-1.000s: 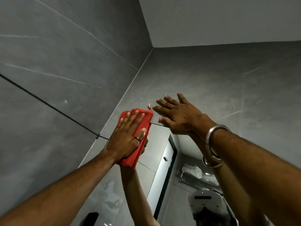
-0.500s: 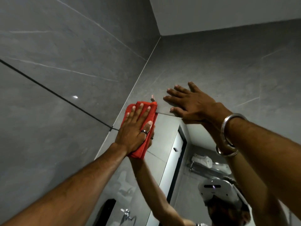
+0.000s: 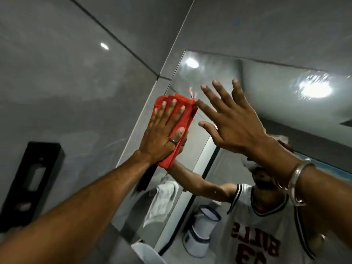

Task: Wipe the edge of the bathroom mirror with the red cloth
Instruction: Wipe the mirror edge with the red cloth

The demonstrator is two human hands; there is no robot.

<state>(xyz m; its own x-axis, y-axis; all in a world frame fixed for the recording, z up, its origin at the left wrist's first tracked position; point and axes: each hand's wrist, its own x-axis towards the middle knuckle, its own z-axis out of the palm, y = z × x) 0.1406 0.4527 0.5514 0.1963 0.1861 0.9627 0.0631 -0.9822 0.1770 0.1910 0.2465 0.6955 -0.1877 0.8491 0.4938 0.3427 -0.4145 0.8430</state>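
My left hand (image 3: 162, 134) lies flat on the folded red cloth (image 3: 185, 109) and presses it against the left edge of the bathroom mirror (image 3: 215, 77), a little below the mirror's top left corner. Fingers of that hand are spread over the cloth. My right hand (image 3: 232, 119) is open with its fingers apart, palm towards the glass just right of the cloth; it holds nothing. A metal bangle sits on my right wrist. The mirror reflects both arms and my upper body.
Grey tiled wall (image 3: 66, 73) runs along the mirror's left side. A black dispenser (image 3: 32, 185) is fixed to that wall at the lower left. The mirror reflects a white towel (image 3: 163, 197), a white container (image 3: 202, 231) and ceiling lights.
My left hand slid the cloth down from the mirror's top left corner along the left edge. My right hand came down off the top edge onto the glass. The view tilted downward.
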